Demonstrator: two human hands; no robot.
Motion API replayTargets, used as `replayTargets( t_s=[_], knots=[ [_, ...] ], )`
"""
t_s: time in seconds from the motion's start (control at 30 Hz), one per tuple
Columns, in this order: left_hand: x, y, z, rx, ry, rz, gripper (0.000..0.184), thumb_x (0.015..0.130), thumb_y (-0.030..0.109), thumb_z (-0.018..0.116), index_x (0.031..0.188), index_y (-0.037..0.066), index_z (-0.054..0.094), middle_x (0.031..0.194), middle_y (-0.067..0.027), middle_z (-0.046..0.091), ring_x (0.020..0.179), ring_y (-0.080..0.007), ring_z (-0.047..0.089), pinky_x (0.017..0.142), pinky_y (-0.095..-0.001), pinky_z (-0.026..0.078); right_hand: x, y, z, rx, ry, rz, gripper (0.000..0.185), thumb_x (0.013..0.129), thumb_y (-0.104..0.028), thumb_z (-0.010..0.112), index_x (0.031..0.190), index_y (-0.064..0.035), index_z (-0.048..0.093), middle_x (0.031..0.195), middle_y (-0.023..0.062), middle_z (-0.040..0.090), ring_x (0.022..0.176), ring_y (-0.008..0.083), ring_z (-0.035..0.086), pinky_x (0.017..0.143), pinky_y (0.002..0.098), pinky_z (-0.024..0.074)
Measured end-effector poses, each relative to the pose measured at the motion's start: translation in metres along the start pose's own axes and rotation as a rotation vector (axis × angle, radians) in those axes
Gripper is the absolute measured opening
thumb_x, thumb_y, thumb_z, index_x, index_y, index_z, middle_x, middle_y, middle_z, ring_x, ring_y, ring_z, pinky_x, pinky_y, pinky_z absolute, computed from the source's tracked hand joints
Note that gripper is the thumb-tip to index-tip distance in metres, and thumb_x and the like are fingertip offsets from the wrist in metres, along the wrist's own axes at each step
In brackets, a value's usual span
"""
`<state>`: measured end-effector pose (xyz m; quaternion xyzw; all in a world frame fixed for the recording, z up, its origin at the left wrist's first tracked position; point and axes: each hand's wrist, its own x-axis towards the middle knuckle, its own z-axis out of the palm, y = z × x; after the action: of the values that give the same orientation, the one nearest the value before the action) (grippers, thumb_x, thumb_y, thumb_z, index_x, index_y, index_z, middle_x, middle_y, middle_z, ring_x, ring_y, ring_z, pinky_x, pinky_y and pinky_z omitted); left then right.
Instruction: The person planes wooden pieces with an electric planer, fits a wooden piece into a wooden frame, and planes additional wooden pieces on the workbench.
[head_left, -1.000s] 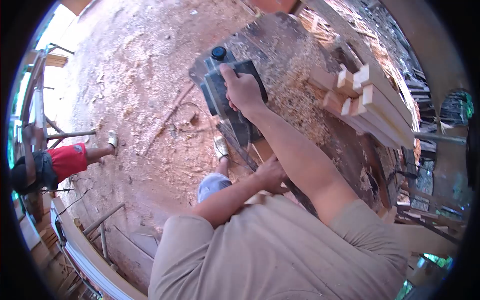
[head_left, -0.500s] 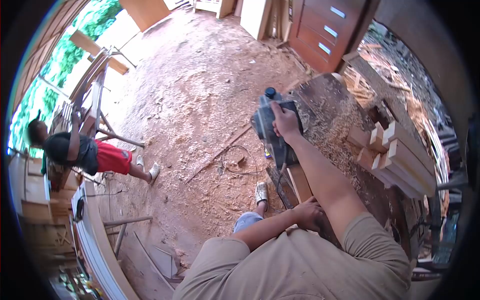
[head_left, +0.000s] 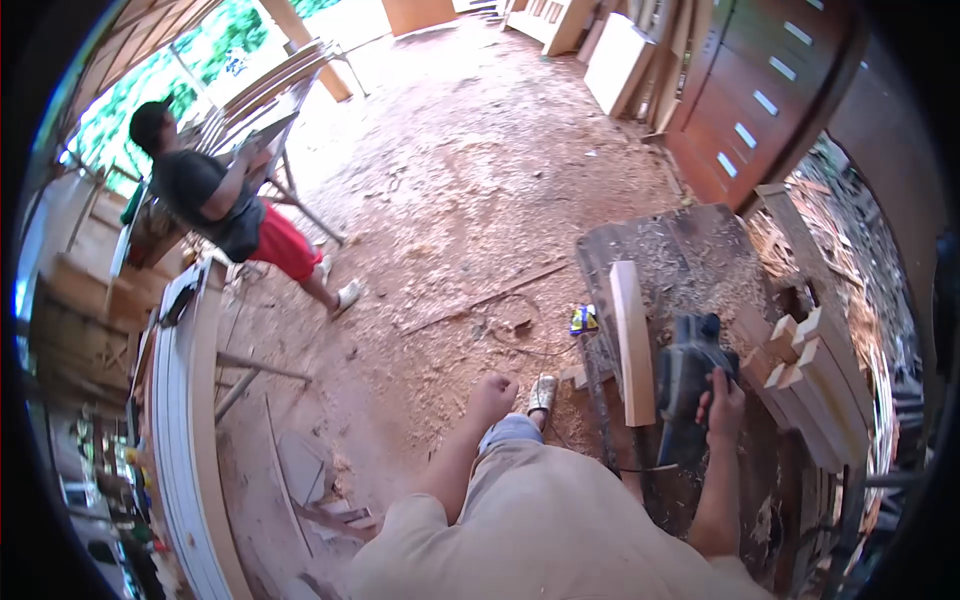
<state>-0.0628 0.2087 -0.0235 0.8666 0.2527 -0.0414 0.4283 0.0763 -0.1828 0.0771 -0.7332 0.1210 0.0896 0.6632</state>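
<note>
My right hand (head_left: 722, 405) is wrapped round the handle of a dark power planer (head_left: 688, 365) on the right of the sawdust-covered workbench (head_left: 675, 245). Just left of the planer, a pale wooden piece (head_left: 632, 345) lies lengthwise on the bench, apart from the tool. My left hand (head_left: 492, 400) is in a loose fist in front of my body, left of the bench, with nothing visible in it. A cord trails near the planer's rear end.
Stacked pale timbers (head_left: 818, 385) stand at the bench's right side. A small yellow and blue item (head_left: 583, 319) is by its left edge. A co-worker in red shorts (head_left: 285, 243) stands at the left beside a rack. Long boards (head_left: 180, 430) lie lower left; a reddish-brown cabinet (head_left: 740, 110) stands upper right.
The planer has moved off the wooden piece to its right, in my right hand. My left hand has left the bench and moved left. The view has shifted, showing more of the far floor.
</note>
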Motion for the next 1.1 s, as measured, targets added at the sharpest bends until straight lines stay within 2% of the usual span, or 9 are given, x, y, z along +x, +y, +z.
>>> replayTargets(
  t_s=[0.07, 0.2, 0.27, 0.33, 0.4, 0.47, 0.63, 0.93, 1.1],
  knots=[
    [-0.012, 0.017, -0.008, -0.056, 0.075, -0.046, 0.03, 0.086, 0.03, 0.067, 0.089, 0.0, 0.073, 0.084, -0.0194, 0.071, 0.079, -0.0319, 0.07, 0.072, -0.041, 0.055, -0.005, 0.015, -0.018, -0.052, 0.158, 0.054, 0.05, 0.095, -0.048, 0.061, 0.101, 0.0013, 0.061, 0.054, 0.0006, 0.048, 0.036, 0.0092, 0.043, 0.032, 0.026, 0.0329],
    [-0.008, 0.012, 0.007, 0.068, -0.08, 0.264, 0.033, 0.085, 0.03, 0.068, 0.098, 0.0, 0.072, 0.091, -0.0212, 0.07, 0.086, -0.0329, 0.069, 0.077, -0.0415, 0.054, -0.013, 0.034, -0.04, -0.009, 0.222, 0.164, 0.044, 0.093, -0.052, 0.063, 0.094, -0.0083, 0.059, 0.055, -0.0019, 0.046, 0.038, 0.0087, 0.042, 0.034, 0.0252, 0.0323],
    [-0.017, 0.034, 0.006, 0.101, -0.152, 0.177, 0.032, 0.087, 0.031, 0.07, 0.104, 0.004, 0.072, 0.089, -0.0171, 0.072, 0.081, -0.0261, 0.07, 0.074, -0.0378, 0.055, -0.021, 0.041, -0.052, 0.015, 0.245, 0.165, 0.045, 0.093, -0.051, 0.063, 0.096, -0.0068, 0.06, 0.056, -0.0009, 0.049, 0.038, 0.0092, 0.044, 0.035, 0.0263, 0.0332],
    [-0.02, 0.037, 0.015, 0.025, -0.169, 0.209, 0.033, 0.085, 0.029, 0.069, 0.101, 0.0, 0.071, 0.093, -0.0211, 0.07, 0.087, -0.0333, 0.069, 0.079, -0.0412, 0.054, -0.026, 0.056, -0.069, -0.002, 0.224, 0.144, 0.045, 0.093, -0.05, 0.063, 0.098, -0.0047, 0.06, 0.056, 0.0002, 0.05, 0.037, 0.0099, 0.044, 0.035, 0.0271, 0.0339],
    [-0.018, 0.027, 0.032, 0.052, -0.166, 0.234, 0.03, 0.086, 0.028, 0.071, 0.102, 0.002, 0.072, 0.085, -0.0165, 0.071, 0.079, -0.0256, 0.068, 0.07, -0.0385, 0.053, -0.035, 0.06, -0.076, -0.018, 0.242, 0.142, 0.046, 0.093, -0.049, 0.063, 0.099, -0.0042, 0.061, 0.057, 0.0005, 0.05, 0.038, 0.0098, 0.044, 0.035, 0.0267, 0.0335],
    [-0.004, -0.011, 0.06, 0.002, -0.237, 0.333, 0.033, 0.085, 0.03, 0.072, 0.101, 0.001, 0.071, 0.088, -0.0181, 0.071, 0.08, -0.0288, 0.068, 0.072, -0.0401, 0.053, -0.038, 0.063, -0.08, 0.039, 0.241, 0.224, 0.049, 0.093, -0.052, 0.062, 0.101, -0.0037, 0.061, 0.057, -0.0002, 0.048, 0.039, 0.0094, 0.042, 0.036, 0.0263, 0.0331],
    [-0.041, 0.055, 0.045, 0.452, -0.56, 0.258, 0.043, 0.084, 0.042, 0.065, 0.098, 0.002, 0.071, 0.102, -0.0215, 0.069, 0.097, -0.0375, 0.066, 0.085, -0.0457, 0.052, -0.022, 0.079, -0.089, 0.006, 0.208, 0.197, 0.053, 0.092, -0.059, 0.058, 0.098, -0.0069, 0.058, 0.054, 0.0, 0.046, 0.037, 0.0121, 0.043, 0.033, 0.0285, 0.0343],
    [-0.067, 0.059, 0.035, 0.429, -0.546, 0.1, 0.05, 0.082, 0.044, 0.065, 0.113, 0.004, 0.068, 0.107, -0.0204, 0.069, 0.102, -0.0352, 0.066, 0.088, -0.0456, 0.052, -0.022, 0.07, -0.085, -0.05, 0.203, 0.21, 0.055, 0.091, -0.064, 0.055, 0.099, -0.009, 0.056, 0.056, 0.0009, 0.046, 0.038, 0.014, 0.044, 0.035, 0.0294, 0.0372],
    [-0.071, 0.014, 0.045, 0.369, -0.406, 0.075, 0.049, 0.081, 0.042, 0.067, 0.11, 0.003, 0.069, 0.102, -0.0202, 0.07, 0.096, -0.0354, 0.067, 0.085, -0.045, 0.053, -0.024, 0.07, -0.082, -0.033, 0.194, 0.209, 0.057, 0.091, -0.064, 0.055, 0.101, -0.0085, 0.056, 0.057, 0.0011, 0.046, 0.039, 0.014, 0.044, 0.036, 0.0295, 0.0381]
  ],
)
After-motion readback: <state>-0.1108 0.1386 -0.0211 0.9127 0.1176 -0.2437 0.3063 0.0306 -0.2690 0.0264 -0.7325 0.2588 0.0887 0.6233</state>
